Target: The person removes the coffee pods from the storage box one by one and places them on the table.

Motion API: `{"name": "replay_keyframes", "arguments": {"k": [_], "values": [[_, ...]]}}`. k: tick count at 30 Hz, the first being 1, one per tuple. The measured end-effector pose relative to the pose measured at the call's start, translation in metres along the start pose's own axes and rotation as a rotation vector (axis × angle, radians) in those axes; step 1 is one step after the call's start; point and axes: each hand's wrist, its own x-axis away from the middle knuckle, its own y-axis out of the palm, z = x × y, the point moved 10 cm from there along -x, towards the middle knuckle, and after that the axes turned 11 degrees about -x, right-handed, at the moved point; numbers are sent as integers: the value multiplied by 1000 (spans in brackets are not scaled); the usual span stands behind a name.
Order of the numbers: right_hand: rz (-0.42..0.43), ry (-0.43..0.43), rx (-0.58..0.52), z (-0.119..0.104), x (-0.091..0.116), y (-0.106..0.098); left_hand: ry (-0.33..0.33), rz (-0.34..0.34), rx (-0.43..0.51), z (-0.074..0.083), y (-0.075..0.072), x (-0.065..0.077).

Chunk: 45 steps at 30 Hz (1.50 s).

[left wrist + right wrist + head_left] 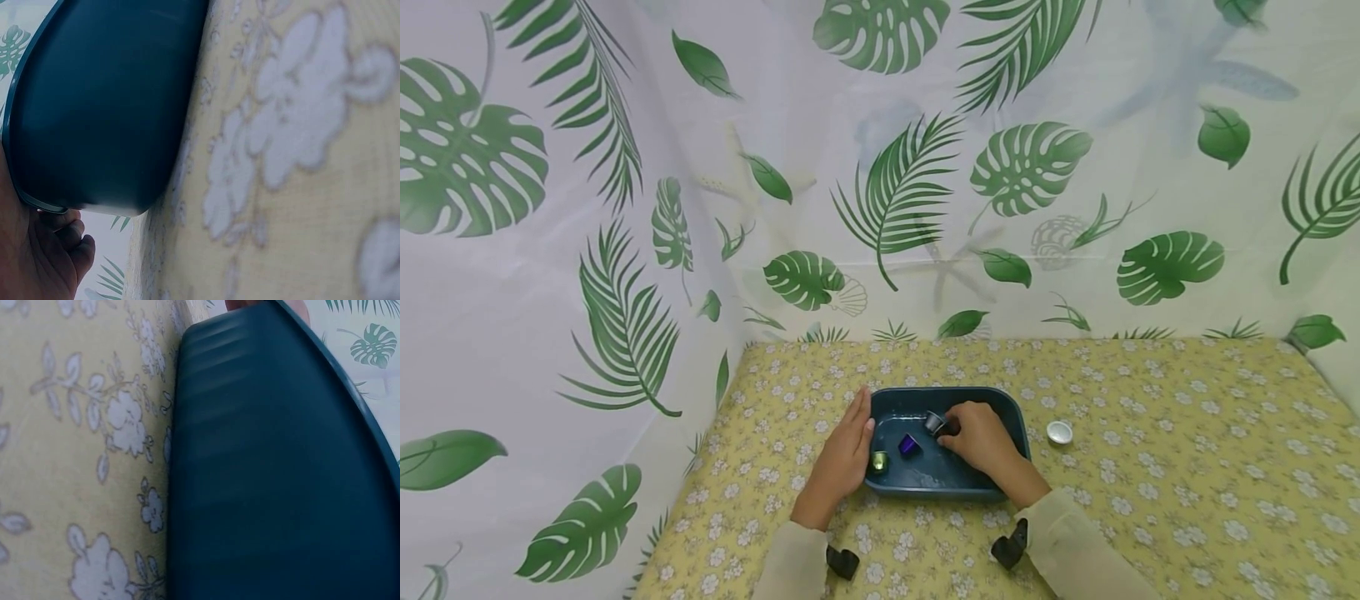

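Note:
Inside a dark blue rectangular tub (943, 493) on the table, my right hand (981, 437) pinches a grey coffee capsule (935, 422) between thumb and fingers. Left of it in the tub lie a purple capsule (909, 446) and a light green capsule (880, 462). My left hand (842, 454) rests against the tub's left end, its fingers stretched forward along the wall and the thumb at the rim. The left wrist view shows part of that hand (53, 256) beside the tub wall (106, 119). Only the tub's outer side (281, 456) fills the right wrist view; the right hand's grasp is hidden there.
A small white round cup-like piece (1060, 432) sits on the table to the right of the tub. A yellow flowered cloth (1187, 467) covers the table. White leaf-printed sheets (925, 192) hang behind and at the left.

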Motion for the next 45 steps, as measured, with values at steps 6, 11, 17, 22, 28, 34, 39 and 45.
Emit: {"name": "replay_keyframes", "arguments": {"k": [6, 11, 17, 22, 28, 34, 39, 45], "values": [[-1, 0, -10, 0, 0, 0, -4, -1, 0, 0, 1, 0], [-3, -2, -26, -1, 1, -1, 12, 11, 3, 1, 0, 0], [-12, 7, -33, -1, 3, -2, 22, 25, 4, 3, -1, 0], [3, -1, -40, -2, 6, -7, 18, 20, 2, 3, -1, 1], [34, -57, -69, -10, 12, -19, 9, 12, 10, 4, -1, 0], [71, -111, -125, -15, 23, -37, 9, -3, 19, 4, 0, -1], [89, -129, -157, -16, 29, -45, 3, 2, 12, 1, -2, -1], [94, -135, -188, -15, 34, -48, 14, 0, 17, 2, -1, 0]]}}
